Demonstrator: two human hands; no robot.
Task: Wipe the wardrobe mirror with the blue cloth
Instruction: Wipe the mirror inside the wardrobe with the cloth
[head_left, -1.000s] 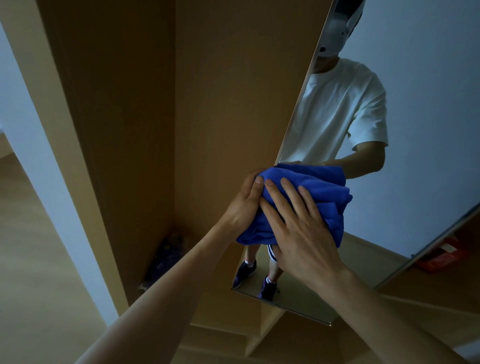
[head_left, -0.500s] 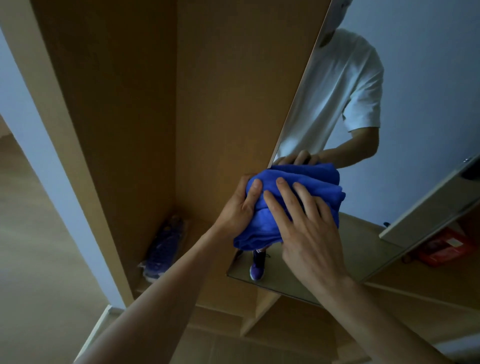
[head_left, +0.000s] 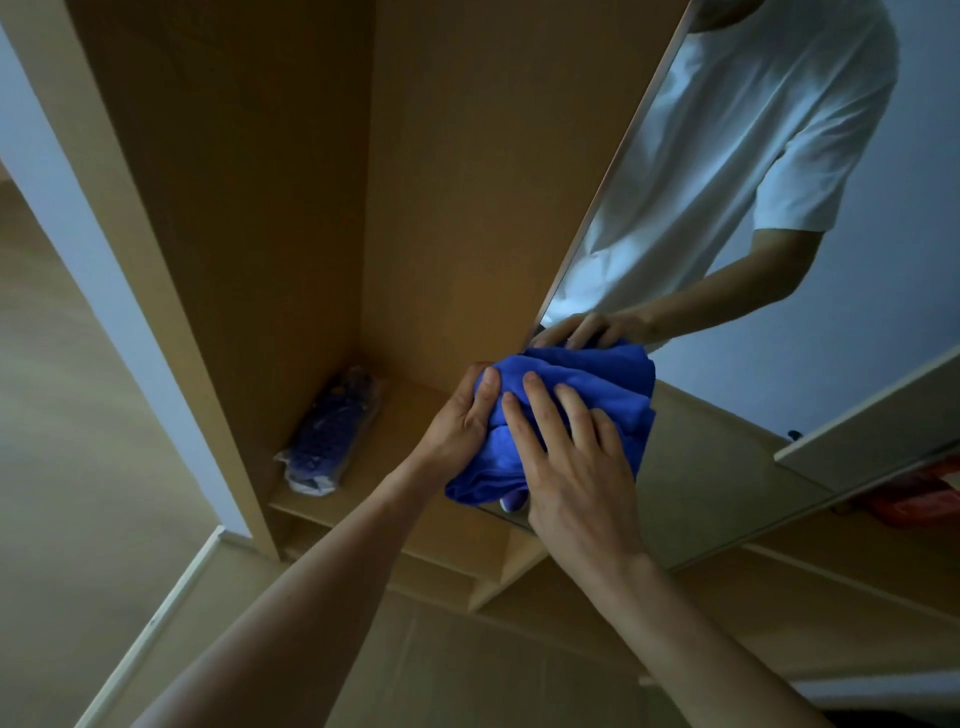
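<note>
Wrapped package (head_left: 332, 431): lies on the low shelf (head_left: 395, 447) of the open wardrobe (head_left: 467, 182), well apart from both hands; it plays no part in the wiping.
Left hand (head_left: 462, 421): its fingers curl round the left side of the bunched cloth and grip it right at the mirror's left edge.
Blue cloth (head_left: 587, 384): crumpled into a thick wad, it sits against the glass near the lower left corner, held between the two hands.
Right hand (head_left: 576, 462): its fingers are straight and spread, flat on top of the cloth; it presses rather than grasps.
Wardrobe mirror (head_left: 857, 291): a tall pane that reflects a white T-shirt and pale wall; most of it lies above and to the right of the cloth.
Step in hand: probably wiping the bottom left corner.
Doing it well: keep the flat palm's pressure even, let the gripping hand steer, run overlapping strokes along the edge, then work rightward and upward so no strip is missed; refold the wad if it drags.
Red object (head_left: 914, 499): lies far right below the mirror; too dim to identify.
</note>
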